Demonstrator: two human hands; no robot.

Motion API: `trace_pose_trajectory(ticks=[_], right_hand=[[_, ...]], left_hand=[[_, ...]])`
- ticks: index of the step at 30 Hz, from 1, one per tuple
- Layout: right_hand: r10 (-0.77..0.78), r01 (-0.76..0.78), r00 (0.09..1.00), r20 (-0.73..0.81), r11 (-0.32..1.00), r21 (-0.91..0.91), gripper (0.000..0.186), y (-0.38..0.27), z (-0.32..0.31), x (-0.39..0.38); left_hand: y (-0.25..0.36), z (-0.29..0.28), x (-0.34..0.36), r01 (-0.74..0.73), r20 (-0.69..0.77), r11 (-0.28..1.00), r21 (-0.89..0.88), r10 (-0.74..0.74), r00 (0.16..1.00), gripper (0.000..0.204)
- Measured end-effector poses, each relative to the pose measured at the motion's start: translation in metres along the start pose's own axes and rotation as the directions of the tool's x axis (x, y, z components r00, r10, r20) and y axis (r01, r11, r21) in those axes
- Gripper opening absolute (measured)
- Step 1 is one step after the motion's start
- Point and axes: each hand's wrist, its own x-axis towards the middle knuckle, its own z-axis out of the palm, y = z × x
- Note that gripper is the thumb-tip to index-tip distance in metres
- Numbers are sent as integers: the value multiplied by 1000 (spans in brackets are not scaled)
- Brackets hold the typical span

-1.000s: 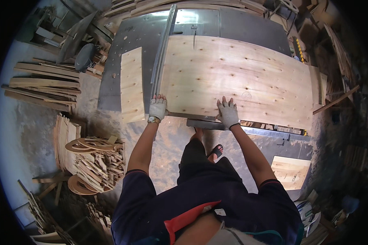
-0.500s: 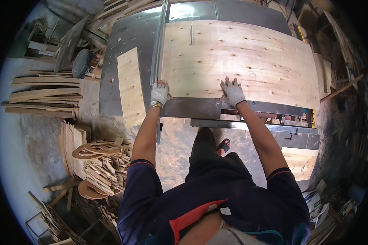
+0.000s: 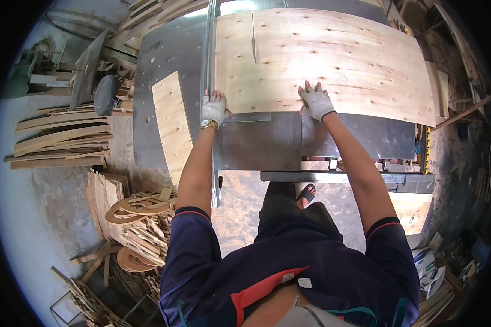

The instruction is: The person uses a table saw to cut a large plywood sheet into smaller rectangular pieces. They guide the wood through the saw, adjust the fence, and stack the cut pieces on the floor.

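A large plywood sheet [image 3: 333,65] with scattered knots lies flat on a dark metal saw table [image 3: 262,144]. Along its left edge runs a long metal fence [image 3: 209,52]. A narrow dark slit [image 3: 253,41] reaches into the sheet from its far edge. My left hand [image 3: 213,110], in a pale fingerless glove, presses the sheet's near left corner beside the fence, fingers extended. Farther right, my gloved right hand [image 3: 316,102] rests on the near edge with its fingers spread. Left of the fence lies a narrow plywood strip [image 3: 172,125], set at a slant.
A metal rail [image 3: 338,177] crosses in front of the table, near my legs. Stacked boards [image 3: 63,133] and a heap of wood offcuts [image 3: 147,234] with curved pieces lie on the left. Another plywood piece [image 3: 412,210] is low at the right.
The plywood sheet and both hands have moved away from me, baring more of the metal table's near part. The slit in the sheet looks longer.
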Motion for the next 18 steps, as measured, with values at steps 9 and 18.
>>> trace_pose_trajectory(ticks=[9,18], right_hand=[[2,-1,1000,11,1000,-5,94,20,-21,43],[8,-8,999,33,1000,4,93,37,-44,88]], left_hand=[[-13,-15,49,13,82,1000,3,-13,997,98],[-30,-32,99,15,132,1000,18,-17,991,93]])
